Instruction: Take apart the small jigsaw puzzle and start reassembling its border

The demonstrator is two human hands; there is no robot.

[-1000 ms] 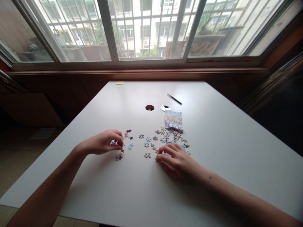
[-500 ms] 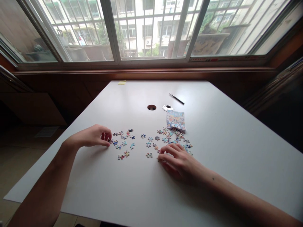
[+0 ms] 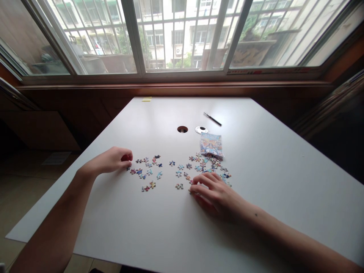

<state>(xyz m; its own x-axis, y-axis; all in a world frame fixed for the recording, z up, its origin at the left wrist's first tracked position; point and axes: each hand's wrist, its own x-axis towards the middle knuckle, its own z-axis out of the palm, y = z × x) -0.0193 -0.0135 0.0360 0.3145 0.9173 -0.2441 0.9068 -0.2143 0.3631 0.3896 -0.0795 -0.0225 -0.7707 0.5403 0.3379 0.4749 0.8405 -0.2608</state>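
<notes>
My left hand is just left of the scattered puzzle pieces, fingers curled with a small gap between thumb and forefinger. Under its fingertips a dark puzzle piece lies on the white table; I see nothing in its grasp. Loose pieces, such as a blue one, are spread beside it. My right hand rests at the near side of the right-hand pile, its fingers bent. Its thumb and forefinger close on a small puzzle piece, mostly hidden by the fingertips.
A colourful picture packet lies behind the right pile. Farther back are a round metal cover, a cable hole and a pen. A yellow note sits at the far edge, before a barred window.
My left hand has lifted slightly and drawn back from the pieces, uncovering a reddish one and a dark one on the table. My right hand has stayed in place.
</notes>
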